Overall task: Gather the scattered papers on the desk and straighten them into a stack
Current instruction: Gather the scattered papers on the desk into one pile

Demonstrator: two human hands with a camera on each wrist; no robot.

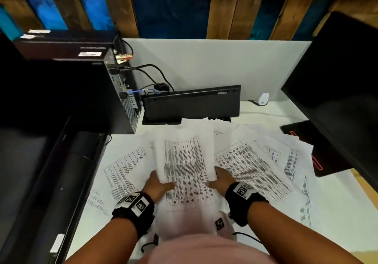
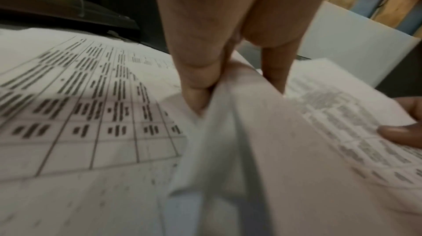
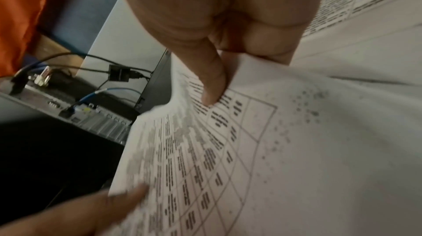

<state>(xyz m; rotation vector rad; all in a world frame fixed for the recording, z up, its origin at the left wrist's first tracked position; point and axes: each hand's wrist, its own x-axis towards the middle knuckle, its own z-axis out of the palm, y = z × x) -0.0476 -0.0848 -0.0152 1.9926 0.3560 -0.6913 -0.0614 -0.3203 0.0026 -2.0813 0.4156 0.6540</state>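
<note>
White printed papers sit bunched between my left hand and right hand over the desk — fingers of each pinching a side edge, thumbs on top. More sheets lie fanned around, near the upturned keyboard.

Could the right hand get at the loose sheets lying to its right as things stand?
Probably not yet: the right hand is gripping the bundle of papers together with the left hand. The loose sheets lie uncovered beside it, so letting go would free the way.
</note>
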